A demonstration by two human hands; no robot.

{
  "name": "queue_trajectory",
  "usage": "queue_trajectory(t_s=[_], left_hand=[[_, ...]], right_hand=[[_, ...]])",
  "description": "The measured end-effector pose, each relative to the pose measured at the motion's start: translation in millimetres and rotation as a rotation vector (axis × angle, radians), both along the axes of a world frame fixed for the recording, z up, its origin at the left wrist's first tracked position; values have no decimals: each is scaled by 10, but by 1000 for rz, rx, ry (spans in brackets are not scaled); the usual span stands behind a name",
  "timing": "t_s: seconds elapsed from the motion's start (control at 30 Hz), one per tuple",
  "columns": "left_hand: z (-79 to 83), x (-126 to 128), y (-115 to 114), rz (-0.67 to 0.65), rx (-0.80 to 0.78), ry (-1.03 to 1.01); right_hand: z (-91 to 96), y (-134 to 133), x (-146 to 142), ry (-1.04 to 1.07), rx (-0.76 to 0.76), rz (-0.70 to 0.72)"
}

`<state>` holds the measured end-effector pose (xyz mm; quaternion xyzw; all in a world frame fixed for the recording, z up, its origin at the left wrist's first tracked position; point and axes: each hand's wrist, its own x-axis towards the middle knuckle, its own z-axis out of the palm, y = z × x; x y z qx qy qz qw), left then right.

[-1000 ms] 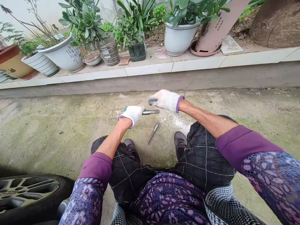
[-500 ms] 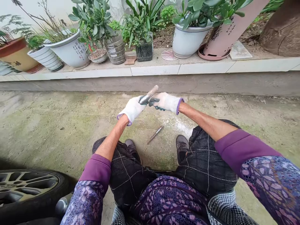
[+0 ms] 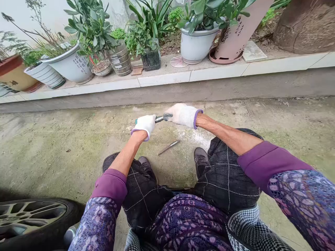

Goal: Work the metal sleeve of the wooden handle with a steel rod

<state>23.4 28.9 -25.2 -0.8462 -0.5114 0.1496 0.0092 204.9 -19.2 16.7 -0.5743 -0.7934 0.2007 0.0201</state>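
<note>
Both of my hands wear white knit gloves with dark green grip faces and purple cuffs. My left hand (image 3: 145,123) is wrapped around a ridged, silvery metal rod (image 3: 159,119). A short bare stretch of it shows between the hands, and its pale other end pokes out left of the glove, partly blurred. My right hand (image 3: 181,114) has its fingers closed over the rod's right end, which they hide. On the concrete below, between my shoes, lies a thin metal bar (image 3: 168,147), brownish with a shinier right end.
White powder (image 3: 195,136) is scattered by my right shoe (image 3: 201,161). Ahead runs a low tiled ledge (image 3: 164,81) with several potted plants, among them a white pot (image 3: 197,45). A car wheel (image 3: 31,216) stands at lower left.
The rod has swung from slanting up and right to nearly level. My right hand has moved from beside it onto its end. My left hand has shifted slightly left and down.
</note>
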Motion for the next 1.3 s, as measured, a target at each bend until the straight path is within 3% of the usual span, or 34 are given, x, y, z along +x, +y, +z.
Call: queue_trajectory(t_s=[0.1, 0.23, 0.47, 0.63, 0.7, 0.83, 0.97, 1.07, 1.17, 1.3], left_hand=[[-46, 35, -93, -128, -68, 102], [-36, 42, -151, -227, -125, 94], [178, -80, -162, -123, -123, -142], [160, -195, -74, -23, -95, -443], [139, -220, -22, 24, -86, -540], [127, -210, 56, 74, -67, -622], [137, -140, 89, 111, -78, -551], [127, -90, 94, 118, -58, -345], [90, -60, 72, 88, -48, -151], [6, -39, -2, 33, -86, -56]], right_hand=[[19, 50, 82, -86, 34, -36], [-36, 213, 163, -84, 82, -82], [-215, 451, 117, 147, -62, -130], [-283, 395, -8, 248, -151, -170], [-280, 353, -44, 207, -123, -163], [-223, 246, -81, 23, -11, 27], [-130, 95, -80, -32, 26, 62], [-51, 0, -60, -52, 31, 54], [4, -32, -26, -84, 24, 13], [10, 10, 25, -92, 14, -20]])
